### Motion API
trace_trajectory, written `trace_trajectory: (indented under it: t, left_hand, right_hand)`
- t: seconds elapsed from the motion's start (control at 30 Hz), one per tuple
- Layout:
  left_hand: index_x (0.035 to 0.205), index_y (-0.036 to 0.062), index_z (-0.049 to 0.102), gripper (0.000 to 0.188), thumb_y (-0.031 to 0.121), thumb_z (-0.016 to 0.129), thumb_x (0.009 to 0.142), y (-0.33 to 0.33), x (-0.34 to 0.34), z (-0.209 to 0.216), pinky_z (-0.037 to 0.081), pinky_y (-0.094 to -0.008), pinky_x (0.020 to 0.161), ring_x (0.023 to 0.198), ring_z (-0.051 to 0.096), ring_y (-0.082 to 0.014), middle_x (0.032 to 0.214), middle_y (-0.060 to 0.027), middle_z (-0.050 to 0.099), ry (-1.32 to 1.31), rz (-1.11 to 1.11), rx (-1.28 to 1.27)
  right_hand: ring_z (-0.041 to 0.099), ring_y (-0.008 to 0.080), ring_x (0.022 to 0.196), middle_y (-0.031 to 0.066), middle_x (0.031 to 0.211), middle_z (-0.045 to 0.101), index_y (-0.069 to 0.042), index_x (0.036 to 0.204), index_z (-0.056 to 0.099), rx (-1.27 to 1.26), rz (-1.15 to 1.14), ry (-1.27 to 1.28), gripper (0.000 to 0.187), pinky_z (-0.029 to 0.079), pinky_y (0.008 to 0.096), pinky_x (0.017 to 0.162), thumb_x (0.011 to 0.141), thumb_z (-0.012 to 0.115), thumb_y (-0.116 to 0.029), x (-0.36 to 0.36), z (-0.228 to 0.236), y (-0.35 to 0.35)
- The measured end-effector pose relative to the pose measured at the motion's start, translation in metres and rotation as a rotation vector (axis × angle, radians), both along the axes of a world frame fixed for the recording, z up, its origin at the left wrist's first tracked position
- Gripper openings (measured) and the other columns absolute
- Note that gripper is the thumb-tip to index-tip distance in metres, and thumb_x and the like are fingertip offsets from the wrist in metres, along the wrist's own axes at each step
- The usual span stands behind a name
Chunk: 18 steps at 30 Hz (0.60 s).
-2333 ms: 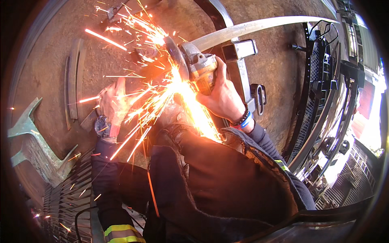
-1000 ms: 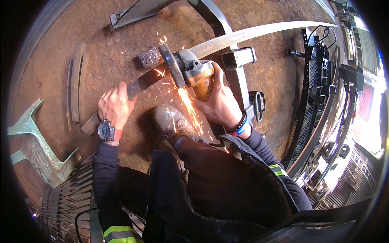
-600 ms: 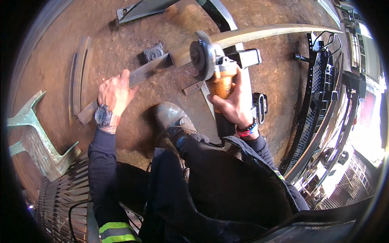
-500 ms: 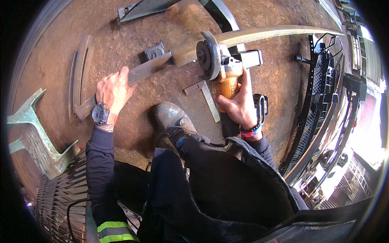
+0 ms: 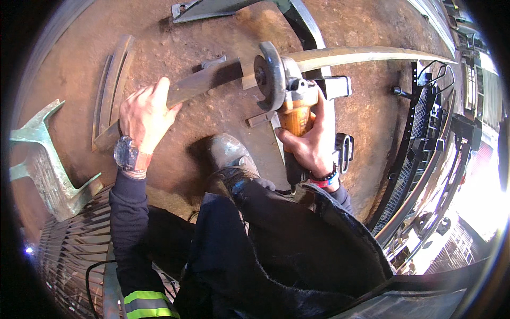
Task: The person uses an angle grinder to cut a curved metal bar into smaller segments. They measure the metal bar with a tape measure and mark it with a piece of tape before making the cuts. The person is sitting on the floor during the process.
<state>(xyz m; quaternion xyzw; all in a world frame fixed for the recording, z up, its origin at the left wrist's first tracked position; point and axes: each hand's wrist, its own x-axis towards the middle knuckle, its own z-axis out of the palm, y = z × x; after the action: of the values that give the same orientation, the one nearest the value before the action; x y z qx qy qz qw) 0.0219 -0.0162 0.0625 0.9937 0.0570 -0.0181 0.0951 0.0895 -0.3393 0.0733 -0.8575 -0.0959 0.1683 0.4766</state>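
Observation:
My left hand (image 5: 146,114) is wrapped round a dull flat metal bar (image 5: 199,82), thumb pointing along it. The bar's far end meets a longer, lighter metal strip (image 5: 366,55) that runs away to the right. In my right hand (image 5: 312,142) I hold an orange angle grinder (image 5: 298,114) by its body. Its disc (image 5: 261,74) and guard stand upright beside the place where the two pieces meet. Whether the disc touches the metal or spins, I cannot tell. Behind the bar, a small grey object (image 5: 213,62) is mostly hidden.
My boot (image 5: 231,154) stands on the brown ground below the bar. An L-shaped metal square (image 5: 261,119) lies near the grinder. Curved strips (image 5: 112,85) and a greenish steel piece (image 5: 50,159) are at left. Black mesh-fronted metal frames (image 5: 414,133) line the right.
The held bar now covers most of the small grey object that was in plain sight. The grinder and its disc have tilted slightly. The whole view has shifted a little.

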Motion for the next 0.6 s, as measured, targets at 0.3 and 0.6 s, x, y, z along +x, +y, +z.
trace_trajectory:
  t: [0.3, 0.6]
  left_hand:
    - [0.104, 0.0081, 0.058, 0.044, 0.019, 0.084, 0.071, -0.017, -0.003, 0.005, 0.054, -0.0405, 0.078, 0.09, 0.068, -0.0283, 0.093, -0.0094, 0.068, -0.034, -0.086, 0.013]
    - [0.105, 0.0083, 0.057, 0.043, 0.021, 0.084, 0.074, -0.016, -0.001, 0.002, 0.055, -0.0418, 0.072, 0.084, 0.069, -0.0306, 0.089, -0.0111, 0.069, -0.034, -0.045, -0.024]
  right_hand:
    - [0.071, 0.033, 0.103, 0.0266, 0.116, 0.067, -0.009, 0.159, 0.017, -0.088, 0.055, -0.086, 0.108, 0.057, 0.0405, 0.089, 0.07, 0.078, -0.01, 0.002, 0.008, 0.005]
    - [0.07, 0.0303, 0.102, 0.0231, 0.115, 0.068, -0.011, 0.159, 0.017, -0.027, 0.031, 0.008, 0.107, 0.056, 0.0391, 0.091, 0.07, 0.076, -0.007, -0.002, 0.006, 0.003]
